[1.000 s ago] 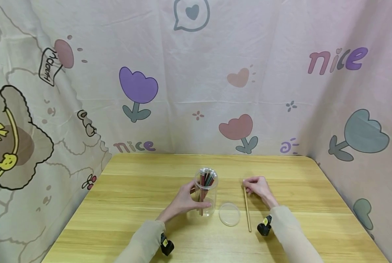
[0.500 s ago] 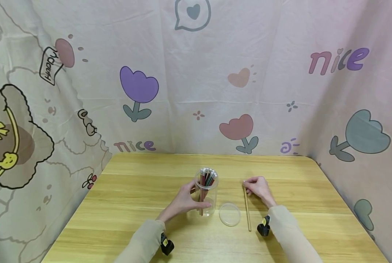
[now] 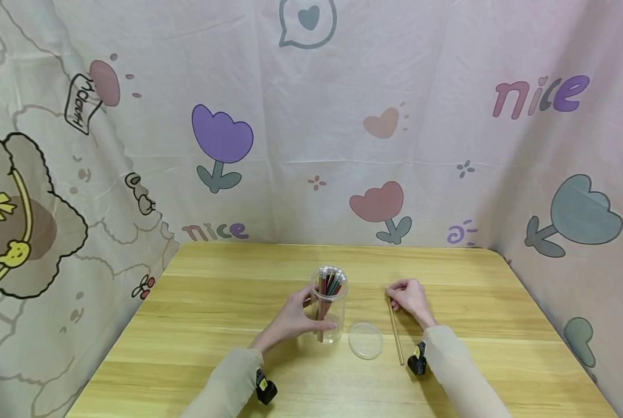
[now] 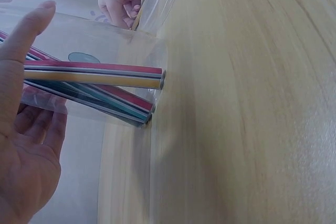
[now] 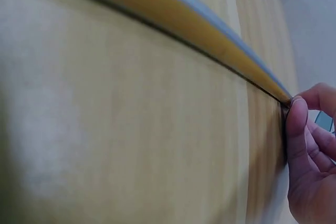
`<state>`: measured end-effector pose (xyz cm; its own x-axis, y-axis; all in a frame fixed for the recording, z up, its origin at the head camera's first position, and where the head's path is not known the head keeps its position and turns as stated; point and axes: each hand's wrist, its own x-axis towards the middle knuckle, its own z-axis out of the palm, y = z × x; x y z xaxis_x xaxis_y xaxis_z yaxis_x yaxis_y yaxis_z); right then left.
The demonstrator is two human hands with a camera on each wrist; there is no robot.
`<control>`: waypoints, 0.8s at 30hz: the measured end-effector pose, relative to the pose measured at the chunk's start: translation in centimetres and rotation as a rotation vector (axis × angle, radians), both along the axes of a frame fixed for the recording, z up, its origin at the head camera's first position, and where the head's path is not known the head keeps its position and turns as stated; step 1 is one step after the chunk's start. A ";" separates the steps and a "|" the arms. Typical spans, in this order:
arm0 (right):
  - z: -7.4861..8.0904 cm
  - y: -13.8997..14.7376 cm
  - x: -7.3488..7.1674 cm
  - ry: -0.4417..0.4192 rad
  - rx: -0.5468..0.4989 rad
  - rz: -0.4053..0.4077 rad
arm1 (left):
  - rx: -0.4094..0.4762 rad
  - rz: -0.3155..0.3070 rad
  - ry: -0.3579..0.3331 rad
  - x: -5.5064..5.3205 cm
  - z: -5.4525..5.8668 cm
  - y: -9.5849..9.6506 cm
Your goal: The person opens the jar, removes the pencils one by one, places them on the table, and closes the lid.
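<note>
In the head view a clear plastic jar (image 3: 339, 313) stands upright at the middle of the table with several pencils (image 3: 330, 284) leaning inside it. My left hand (image 3: 292, 319) grips the jar from its left side, thumb across the near face. The left wrist view shows the striped pencils (image 4: 94, 74) through the jar wall, their ends at its base. To the right, my right hand (image 3: 409, 296) pinches the far end of a single gold-yellow pencil (image 3: 396, 334) between thumb and index finger. Seen in the right wrist view, that pencil (image 5: 210, 35) runs close over the tabletop.
A round clear lid (image 3: 366, 341) lies flat between the jar and the single pencil. The wooden table (image 3: 227, 273) has its back edge against a printed curtain (image 3: 301, 133), which also hangs along both sides.
The near end of the single pencil has swung slightly to the right, while my right hand keeps its pinch. My left hand and the jar hold still.
</note>
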<state>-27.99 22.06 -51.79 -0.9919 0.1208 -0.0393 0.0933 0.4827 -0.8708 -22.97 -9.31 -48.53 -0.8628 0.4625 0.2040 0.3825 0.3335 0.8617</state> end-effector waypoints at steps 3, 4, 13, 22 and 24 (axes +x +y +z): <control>-0.1 0.0 -0.2 0.013 0.005 -0.006 | 0.001 0.000 -0.004 0.0 0.1 0.0; -0.2 0.0 -0.2 0.015 0.003 -0.005 | 0.001 0.000 -0.005 0.1 0.1 0.0; -0.1 -0.1 -0.4 0.025 -0.039 -0.004 | 0.000 0.005 -0.014 0.1 0.3 0.0; -0.2 -0.1 -0.5 0.019 -0.031 -0.004 | -0.001 -0.001 -0.016 0.2 0.3 0.0; -0.3 -0.1 -0.5 0.024 -0.021 -0.002 | 0.001 -0.004 -0.018 0.2 0.2 0.0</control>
<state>-28.50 22.00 -52.07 -0.9923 0.1225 -0.0180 0.0733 0.4642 -0.8827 -22.73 -9.35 -48.29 -0.8645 0.4656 0.1895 0.3686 0.3307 0.8688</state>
